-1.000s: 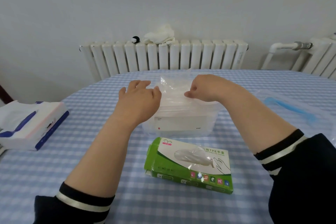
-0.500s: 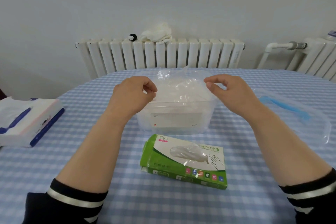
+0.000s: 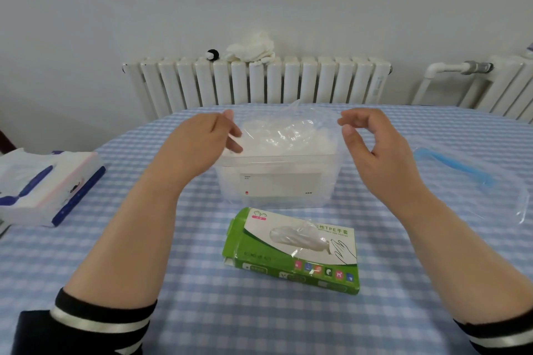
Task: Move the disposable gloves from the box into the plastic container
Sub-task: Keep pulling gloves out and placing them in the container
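Clear film: thin, see-through gloves (image 3: 284, 135) were heaped in the container (image 3: 277, 181), their top rising above its rim; the worktop (image 3: 202, 311) carried everything.
Tissue pack: it lay at the far left (image 3: 49, 184), well apart from the work.
Left hand: it (image 3: 199, 144) hung at the left rim of the container, fingers loosely curled, fingertips (image 3: 235, 140) at the edge of the film; whether they pinched it I could not tell.
Box: the green box (image 3: 291, 251) lay flat in front of the container, a wisp of glove showing at its slot.
Right hand: it (image 3: 375, 150) hovered beside the right rim, thumb and forefinger bent toward each other with a gap between, holding nothing I could see.
Lid: a clear lid with a blue strip (image 3: 467, 179) lay at the far right.
Step in hand: settling the heap, in my judgement; pressing from both sides toward the middle, slowly, should let air out so the film sinks below the rim.
Risk: springy film may creep back up over the edge.
Change: half a second before, both hands were closer to the heap; the right one had since drawn outward, away from the rim.
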A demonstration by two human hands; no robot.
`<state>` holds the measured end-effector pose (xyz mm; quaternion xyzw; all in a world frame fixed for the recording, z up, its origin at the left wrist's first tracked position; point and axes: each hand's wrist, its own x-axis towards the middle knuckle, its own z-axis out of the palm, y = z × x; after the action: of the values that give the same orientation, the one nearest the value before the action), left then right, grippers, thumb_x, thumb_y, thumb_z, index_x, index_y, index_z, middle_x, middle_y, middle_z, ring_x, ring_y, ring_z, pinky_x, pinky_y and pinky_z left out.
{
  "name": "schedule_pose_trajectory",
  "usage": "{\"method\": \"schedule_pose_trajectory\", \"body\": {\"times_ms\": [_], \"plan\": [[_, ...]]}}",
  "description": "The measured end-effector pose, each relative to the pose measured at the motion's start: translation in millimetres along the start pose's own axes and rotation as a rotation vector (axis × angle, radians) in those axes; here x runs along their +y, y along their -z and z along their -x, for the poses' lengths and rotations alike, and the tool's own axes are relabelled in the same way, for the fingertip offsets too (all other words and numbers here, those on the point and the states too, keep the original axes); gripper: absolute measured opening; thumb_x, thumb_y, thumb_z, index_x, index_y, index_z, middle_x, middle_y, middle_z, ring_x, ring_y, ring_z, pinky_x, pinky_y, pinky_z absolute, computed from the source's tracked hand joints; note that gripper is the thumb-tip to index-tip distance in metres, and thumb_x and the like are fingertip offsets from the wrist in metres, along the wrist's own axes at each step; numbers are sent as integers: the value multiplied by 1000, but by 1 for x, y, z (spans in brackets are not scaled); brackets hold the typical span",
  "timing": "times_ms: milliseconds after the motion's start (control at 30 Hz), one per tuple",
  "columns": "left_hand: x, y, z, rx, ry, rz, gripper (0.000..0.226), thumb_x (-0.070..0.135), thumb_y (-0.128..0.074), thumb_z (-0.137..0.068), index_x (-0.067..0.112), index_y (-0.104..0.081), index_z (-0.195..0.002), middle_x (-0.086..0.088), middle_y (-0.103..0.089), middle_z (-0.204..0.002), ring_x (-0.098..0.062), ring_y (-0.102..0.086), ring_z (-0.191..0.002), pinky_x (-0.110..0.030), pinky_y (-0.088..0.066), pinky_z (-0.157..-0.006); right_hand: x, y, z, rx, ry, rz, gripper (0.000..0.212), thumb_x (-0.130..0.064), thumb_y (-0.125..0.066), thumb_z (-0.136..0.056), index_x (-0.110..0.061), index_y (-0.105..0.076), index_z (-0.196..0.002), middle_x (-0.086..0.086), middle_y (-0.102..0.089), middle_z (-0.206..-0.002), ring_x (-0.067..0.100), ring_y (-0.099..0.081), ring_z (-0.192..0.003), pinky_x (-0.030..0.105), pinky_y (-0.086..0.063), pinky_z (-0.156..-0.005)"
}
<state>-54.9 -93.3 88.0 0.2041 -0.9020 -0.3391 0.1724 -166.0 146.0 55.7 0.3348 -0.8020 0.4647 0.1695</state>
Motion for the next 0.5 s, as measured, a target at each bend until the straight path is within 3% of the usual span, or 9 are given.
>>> {"method": "schedule_pose_trajectory", "body": {"times_ms": [100, 234, 300, 400, 467, 500], "plan": [[-5, 2, -2, 159, -23, 21, 19, 27, -46, -101, 26, -64, -95, 16, -71, -77, 7, -51, -55, -23, -36, -58, -6, 4, 0, 36, -49, -109, 17, -23, -56, -96, -29, -55, -112, -22, -62, -102, -10, -56, -100, 2, -39, -85], [-14, 4, -2, 236, -50, 4, 8, 23, -61, -93, 26, -68, -92, 17, -63, -84, -5, -57, -79, -17, -39, -65, -15, 8, 3, 39, -43, -145, 16, -19, -60, -94, -30, -58, -105, -21, -62, -93, -10, -57, -90, 5, -41, -81], [-13, 8, 1, 290, -66, -33, 9, 24, -59, -93, 27, -68, -94, 17, -59, -85, -2, -52, -73, -16, -37, -63, -24, 14, 3, -27, -51, -155, 13, -20, -64, -91, -33, -62, -92, -21, -64, -81, -6, -58, -78, 6, -42, -73], [4, 13, 13, 348, -150, -2, 9, 27, -58, -95, 28, -67, -93, 18, -61, -80, 2, -48, -61, -16, -37, -60, -39, 23, 6, -401, -112, -91, 5, -36, -69, -83, -31, -68, -82, -17, -68, -76, 2, -63, -72, 22, -53, -74], [25, 15, 26, 230, -226, 197, 11, 25, -59, -95, 25, -68, -88, 13, -67, -71, 1, -50, -54, -17, -45, -59, -44, 21, 12, -763, -113, 162, 27, -53, -69, -76, -36, -67, -97, -19, -67, -89, -1, -62, -84, 27, -52, -82], [35, 16, 35, 90, -249, 261, 12, 23, -59, -95, 24, -68, -87, 12, -70, -71, 0, -54, -53, -18, -48, -59, -44, 15, 17, -909, -100, 284, 40, -58, -69, -75, -39, -62, -109, -22, -62, -100, -2, -59, -92, 27, -50, -86]]}}
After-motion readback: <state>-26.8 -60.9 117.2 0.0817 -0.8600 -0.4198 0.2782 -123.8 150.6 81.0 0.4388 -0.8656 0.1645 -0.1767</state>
